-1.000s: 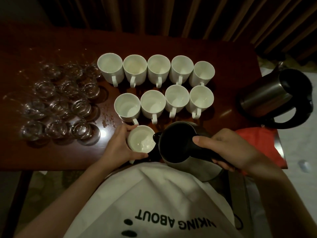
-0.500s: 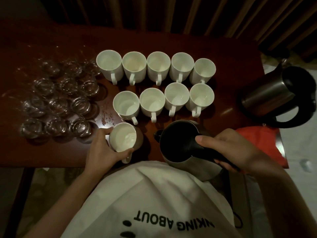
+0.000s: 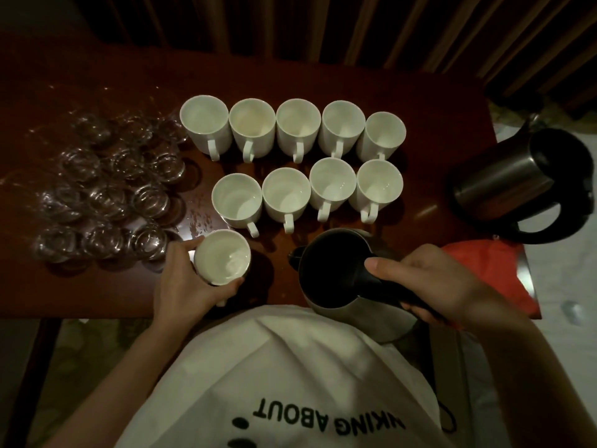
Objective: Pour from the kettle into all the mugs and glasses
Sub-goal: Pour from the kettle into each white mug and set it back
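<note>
My right hand (image 3: 433,282) grips the black handle of a steel kettle (image 3: 332,276) with an open top, held over the table's near edge with its spout pointing left. My left hand (image 3: 184,286) holds a white mug (image 3: 223,257) near the front of the table, to the left of the kettle's spout and apart from it. Two rows of white mugs (image 3: 290,156) stand behind it. Several clear glasses (image 3: 106,195) are clustered at the left.
A second steel kettle (image 3: 523,182) with a black handle stands at the right end of the dark wooden table (image 3: 97,286). A red cloth (image 3: 484,270) lies at the right front corner. Dark curtains hang behind the table.
My left hand has carried the mug away from the kettle's spout toward the left, near the glasses. The kettle has stayed almost in place.
</note>
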The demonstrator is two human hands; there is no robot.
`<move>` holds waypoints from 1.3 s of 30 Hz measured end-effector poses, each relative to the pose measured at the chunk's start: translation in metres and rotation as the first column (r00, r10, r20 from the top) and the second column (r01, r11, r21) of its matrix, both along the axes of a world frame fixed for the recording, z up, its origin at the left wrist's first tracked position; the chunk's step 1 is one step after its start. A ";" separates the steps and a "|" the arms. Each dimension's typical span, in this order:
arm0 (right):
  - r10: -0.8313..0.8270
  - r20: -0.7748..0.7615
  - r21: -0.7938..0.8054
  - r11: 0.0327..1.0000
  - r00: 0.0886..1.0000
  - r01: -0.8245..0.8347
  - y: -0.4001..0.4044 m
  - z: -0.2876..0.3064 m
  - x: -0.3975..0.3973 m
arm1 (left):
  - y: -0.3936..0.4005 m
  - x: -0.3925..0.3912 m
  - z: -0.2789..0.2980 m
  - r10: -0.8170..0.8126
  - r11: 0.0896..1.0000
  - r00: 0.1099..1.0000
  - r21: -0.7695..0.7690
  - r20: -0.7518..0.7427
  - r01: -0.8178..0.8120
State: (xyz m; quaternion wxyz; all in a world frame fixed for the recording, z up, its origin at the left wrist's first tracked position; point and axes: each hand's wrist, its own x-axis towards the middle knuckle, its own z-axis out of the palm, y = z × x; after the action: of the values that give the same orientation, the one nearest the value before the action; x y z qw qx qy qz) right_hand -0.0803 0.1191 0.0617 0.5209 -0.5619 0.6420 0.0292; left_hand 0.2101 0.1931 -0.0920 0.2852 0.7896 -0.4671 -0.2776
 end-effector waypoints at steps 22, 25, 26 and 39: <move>0.004 -0.027 -0.017 1.000 1.000 -0.004 0.000 -0.001 0.009 | -0.063 0.040 0.004 0.145 0.989 0.980 -0.018 0.133 -0.144; -0.001 -0.026 -0.009 1.000 1.000 0.000 0.000 -0.001 0.010 | -0.067 0.040 0.005 0.141 0.990 0.985 -0.030 0.101 -0.138; -0.002 -0.026 -0.007 1.000 1.000 0.001 0.000 -0.002 0.010 | -0.069 0.040 0.006 0.141 0.990 0.986 -0.034 0.091 -0.139; -0.011 0.009 -0.016 1.000 1.000 0.011 -0.006 -0.008 0.008 | -0.097 0.054 0.015 0.070 0.997 0.995 -0.022 0.070 -0.068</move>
State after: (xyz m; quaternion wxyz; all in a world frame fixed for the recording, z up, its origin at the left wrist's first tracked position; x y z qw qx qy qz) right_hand -0.0720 0.1134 0.0539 0.5195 -0.5624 0.6430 0.0187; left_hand 0.2643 0.0962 -0.0773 0.2858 0.8116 -0.4521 -0.2350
